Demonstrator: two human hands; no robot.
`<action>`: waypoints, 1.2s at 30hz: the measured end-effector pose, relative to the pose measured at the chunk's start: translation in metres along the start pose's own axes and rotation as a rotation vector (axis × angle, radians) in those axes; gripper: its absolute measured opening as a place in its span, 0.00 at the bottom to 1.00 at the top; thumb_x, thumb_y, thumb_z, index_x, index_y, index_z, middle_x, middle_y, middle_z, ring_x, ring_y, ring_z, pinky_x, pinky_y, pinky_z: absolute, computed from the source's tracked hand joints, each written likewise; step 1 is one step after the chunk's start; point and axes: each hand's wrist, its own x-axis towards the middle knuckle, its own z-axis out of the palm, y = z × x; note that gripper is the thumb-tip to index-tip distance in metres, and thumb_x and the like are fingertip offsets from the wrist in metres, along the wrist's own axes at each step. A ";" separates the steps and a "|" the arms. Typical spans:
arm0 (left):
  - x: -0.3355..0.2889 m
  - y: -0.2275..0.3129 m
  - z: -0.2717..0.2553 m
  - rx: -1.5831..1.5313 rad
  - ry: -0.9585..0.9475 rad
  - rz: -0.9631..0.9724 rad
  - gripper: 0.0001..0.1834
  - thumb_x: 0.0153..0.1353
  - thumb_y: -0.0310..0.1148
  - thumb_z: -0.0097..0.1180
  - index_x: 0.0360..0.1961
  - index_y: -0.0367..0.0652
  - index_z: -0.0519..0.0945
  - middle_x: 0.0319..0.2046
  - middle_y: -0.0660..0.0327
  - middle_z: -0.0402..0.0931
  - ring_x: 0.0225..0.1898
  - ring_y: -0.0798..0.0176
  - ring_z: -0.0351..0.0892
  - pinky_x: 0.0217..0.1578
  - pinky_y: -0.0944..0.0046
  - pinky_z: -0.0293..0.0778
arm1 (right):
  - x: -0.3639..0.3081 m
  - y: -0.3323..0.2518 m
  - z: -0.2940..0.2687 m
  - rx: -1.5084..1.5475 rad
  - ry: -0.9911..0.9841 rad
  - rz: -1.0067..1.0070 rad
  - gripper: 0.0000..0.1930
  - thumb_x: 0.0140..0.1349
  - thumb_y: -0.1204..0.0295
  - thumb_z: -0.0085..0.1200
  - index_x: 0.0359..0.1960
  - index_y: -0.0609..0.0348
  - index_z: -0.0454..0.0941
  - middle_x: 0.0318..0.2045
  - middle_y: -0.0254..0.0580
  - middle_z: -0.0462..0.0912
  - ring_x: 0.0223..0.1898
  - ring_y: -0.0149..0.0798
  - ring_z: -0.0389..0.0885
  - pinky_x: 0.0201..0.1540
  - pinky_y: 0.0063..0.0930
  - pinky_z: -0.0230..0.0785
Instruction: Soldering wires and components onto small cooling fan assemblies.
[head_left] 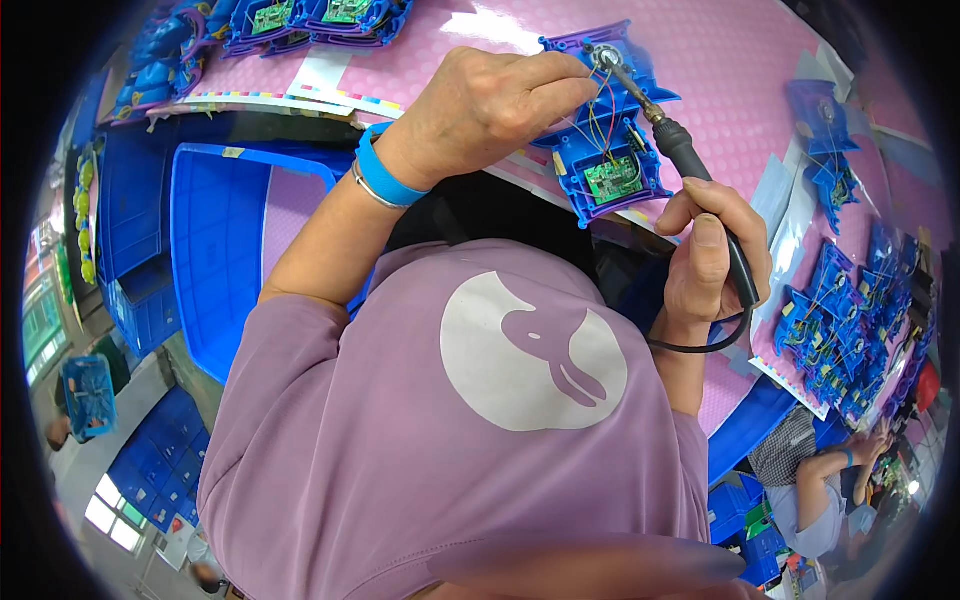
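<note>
My right hand (715,250) is wrapped round the black handle of a soldering iron (682,150). Its metal tip points up and left to a round silver part, like a small speaker (604,55), in the upper half of an opened blue plastic housing (640,88). Thin coloured wires (606,130) run from there to a green circuit board (612,180) in the lower half, by the table's near edge. My left hand (490,110), a blue band on its wrist, is closed in a pinch beside the wires; its fingertips hide what they hold.
More blue housings with circuit boards (350,12) lie at the upper left, and a crowded group of them (850,320) at the right. Blue bins (215,250) stand left of my lap. The iron's black cord (700,349) loops below my right hand. Another person's arm (830,465) shows lower right.
</note>
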 end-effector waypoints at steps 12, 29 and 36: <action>0.000 0.004 -0.001 -0.030 -0.022 -0.031 0.20 0.45 0.22 0.68 0.42 0.41 0.83 0.40 0.59 0.84 0.33 0.60 0.86 0.28 0.67 0.80 | -0.002 -0.001 -0.002 0.019 -0.010 -0.029 0.15 0.62 0.71 0.52 0.42 0.74 0.79 0.22 0.48 0.80 0.22 0.35 0.77 0.28 0.26 0.69; 0.007 0.006 -0.004 0.007 -0.070 -0.090 0.13 0.56 0.20 0.65 0.44 0.41 0.84 0.40 0.56 0.85 0.39 0.57 0.86 0.34 0.63 0.80 | 0.009 0.008 -0.003 -0.061 0.054 -0.291 0.06 0.54 0.77 0.59 0.34 0.62 0.82 0.21 0.44 0.82 0.20 0.41 0.81 0.23 0.32 0.71; -0.015 0.026 -0.026 -0.118 0.019 -0.301 0.13 0.52 0.21 0.69 0.40 0.40 0.84 0.38 0.56 0.85 0.39 0.53 0.86 0.40 0.62 0.81 | -0.003 -0.014 -0.018 -0.146 -0.023 -0.201 0.08 0.56 0.78 0.54 0.37 0.64 0.82 0.25 0.45 0.83 0.23 0.39 0.81 0.28 0.31 0.73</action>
